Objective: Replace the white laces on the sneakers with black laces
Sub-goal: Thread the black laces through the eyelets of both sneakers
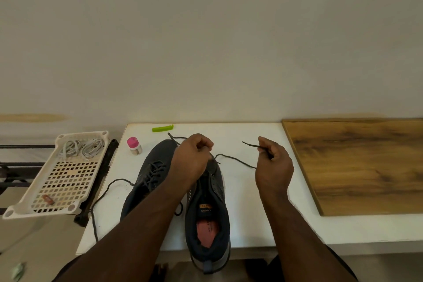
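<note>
The white surface [240, 224] fills the lower middle of the frame. On it, left of centre, one sneaker [148, 176] already wears black lacing. The second sneaker [209, 208], at centre, looks barely begun. A basket [27, 204] at lower left holds the white laces [81, 147], so removal seems finished. The left hand [191, 160] pinches the black lace [235, 160] at the toe eyelets; the right hand [273, 163] has its grip closed on the lace's free end.
</note>
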Demonstrator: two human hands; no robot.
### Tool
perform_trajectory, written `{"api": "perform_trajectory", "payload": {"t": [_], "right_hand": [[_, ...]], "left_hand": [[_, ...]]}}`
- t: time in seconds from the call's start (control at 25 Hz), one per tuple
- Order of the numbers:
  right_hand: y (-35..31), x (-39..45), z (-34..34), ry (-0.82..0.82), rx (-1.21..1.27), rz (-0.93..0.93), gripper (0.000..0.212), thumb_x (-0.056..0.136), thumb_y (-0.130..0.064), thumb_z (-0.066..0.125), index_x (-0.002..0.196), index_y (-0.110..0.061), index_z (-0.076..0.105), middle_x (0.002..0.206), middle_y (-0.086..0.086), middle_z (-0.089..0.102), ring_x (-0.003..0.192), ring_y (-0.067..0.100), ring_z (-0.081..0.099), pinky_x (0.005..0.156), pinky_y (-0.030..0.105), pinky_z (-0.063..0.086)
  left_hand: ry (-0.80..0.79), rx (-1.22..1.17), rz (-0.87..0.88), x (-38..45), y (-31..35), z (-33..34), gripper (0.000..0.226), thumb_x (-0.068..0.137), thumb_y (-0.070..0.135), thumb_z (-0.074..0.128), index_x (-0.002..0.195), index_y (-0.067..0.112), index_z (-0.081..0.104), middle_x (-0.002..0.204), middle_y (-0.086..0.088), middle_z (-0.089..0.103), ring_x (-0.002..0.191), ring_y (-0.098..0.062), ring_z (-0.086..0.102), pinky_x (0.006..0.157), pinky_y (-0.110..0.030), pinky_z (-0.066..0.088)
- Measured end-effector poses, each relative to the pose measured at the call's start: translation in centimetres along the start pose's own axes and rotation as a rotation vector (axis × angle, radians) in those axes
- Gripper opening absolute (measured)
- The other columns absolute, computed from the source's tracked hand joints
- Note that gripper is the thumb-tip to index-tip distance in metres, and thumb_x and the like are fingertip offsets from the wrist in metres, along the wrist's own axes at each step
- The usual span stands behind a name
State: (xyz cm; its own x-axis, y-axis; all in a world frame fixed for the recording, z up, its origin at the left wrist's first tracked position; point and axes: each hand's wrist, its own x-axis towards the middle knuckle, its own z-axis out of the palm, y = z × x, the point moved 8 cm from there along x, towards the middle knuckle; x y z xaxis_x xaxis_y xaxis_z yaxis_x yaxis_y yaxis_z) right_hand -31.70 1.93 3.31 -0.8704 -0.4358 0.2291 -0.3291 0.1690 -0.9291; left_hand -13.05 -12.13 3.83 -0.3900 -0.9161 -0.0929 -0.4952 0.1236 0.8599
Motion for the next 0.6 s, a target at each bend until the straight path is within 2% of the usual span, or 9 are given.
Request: {"api": "perform_trajectory", "payload": {"t": [0.04, 0.12, 0.2, 0.28, 0.4, 0.48, 0.6], "right_hand": [[-0.1, -0.1, 0.2, -0.022, -0.007, -0.009, 0.025, 0.097, -0.004, 0.061, 0.115, -0.017, 0.072, 0.110, -0.006, 0.070, 0.105, 0.007, 0.064, 0.100, 0.024, 0.050], [-0.3, -0.5, 1.2, -0.116, -0.037, -0.009, 0.022, 0.096, -0.008, 0.063, 0.114, -0.017, 0.073, 0.110, -0.006, 0.071, 0.103, 0.006, 0.063, 0.098, 0.021, 0.049], [-0.3, -1.0, 2.5, -0.249, -0.069, 0.020, 0.019, 0.095, -0.012, 0.066, 0.111, -0.019, 0.074, 0.106, -0.006, 0.070, 0.099, 0.008, 0.064, 0.096, 0.027, 0.053], [-0.2, -2.2, 4.3, -0.423, -0.038, 0.077, 0.015, 0.093, -0.015, 0.068, 0.096, -0.028, 0.075, 0.093, -0.009, 0.072, 0.087, 0.010, 0.068, 0.088, 0.036, 0.058], [-0.1, -4.6, 6.7, -0.625, -0.061, 0.094, 0.014, 0.088, -0.020, 0.070, 0.080, -0.031, 0.071, 0.078, -0.007, 0.073, 0.078, 0.011, 0.070, 0.080, 0.042, 0.061], [0.1, -5.5, 7.5, -0.674, -0.080, 0.090, 0.011, 0.084, -0.020, 0.070, 0.079, -0.029, 0.069, 0.077, -0.004, 0.073, 0.075, 0.014, 0.071, 0.077, 0.045, 0.061], [0.7, -5.7, 7.8, -0.710, -0.061, 0.136, 0.018, 0.084, -0.009, 0.067, 0.083, -0.027, 0.073, 0.078, -0.001, 0.074, 0.072, 0.015, 0.073, 0.076, 0.043, 0.062]], "left_hand": [[0.046, 0.054, -0.025, -0.4, -0.7, -1.0, 0.017, 0.094, 0.013, 0.054, 0.093, 0.026, 0.065, 0.092, 0.008, 0.069, 0.072, 0.000, 0.064, 0.054, -0.013, 0.041], [-0.003, 0.230, -0.072, -1.7, -2.1, -1.5, 0.011, 0.093, 0.022, 0.059, 0.104, 0.023, 0.063, 0.098, 0.008, 0.065, 0.085, -0.005, 0.062, 0.065, -0.015, 0.044], [-0.125, 0.350, -0.124, -3.4, -3.6, -0.5, 0.033, 0.090, 0.034, 0.067, 0.118, 0.019, 0.059, 0.107, 0.004, 0.062, 0.096, -0.013, 0.061, 0.077, -0.023, 0.045], [-0.166, 0.372, -0.162, -4.6, -4.5, 0.1, 0.045, 0.087, 0.041, 0.070, 0.122, 0.016, 0.059, 0.114, 0.000, 0.061, 0.101, -0.017, 0.060, 0.080, -0.027, 0.045], [-0.124, 0.410, -0.115, -5.2, -4.6, 0.4, 0.031, 0.089, 0.038, 0.068, 0.109, 0.015, 0.064, 0.108, -0.001, 0.066, 0.092, -0.014, 0.061, 0.076, -0.026, 0.045], [-0.091, 0.434, -0.085, -5.3, -4.5, 0.3, 0.019, 0.092, 0.030, 0.061, 0.100, 0.015, 0.067, 0.098, -0.001, 0.068, 0.081, -0.012, 0.059, 0.065, -0.022, 0.044], [-0.050, 0.436, -0.081, -5.3, -4.8, 0.2, 0.017, 0.088, 0.028, 0.055, 0.084, 0.014, 0.065, 0.080, -0.002, 0.064, 0.067, -0.012, 0.057, 0.055, -0.021, 0.041]]}}
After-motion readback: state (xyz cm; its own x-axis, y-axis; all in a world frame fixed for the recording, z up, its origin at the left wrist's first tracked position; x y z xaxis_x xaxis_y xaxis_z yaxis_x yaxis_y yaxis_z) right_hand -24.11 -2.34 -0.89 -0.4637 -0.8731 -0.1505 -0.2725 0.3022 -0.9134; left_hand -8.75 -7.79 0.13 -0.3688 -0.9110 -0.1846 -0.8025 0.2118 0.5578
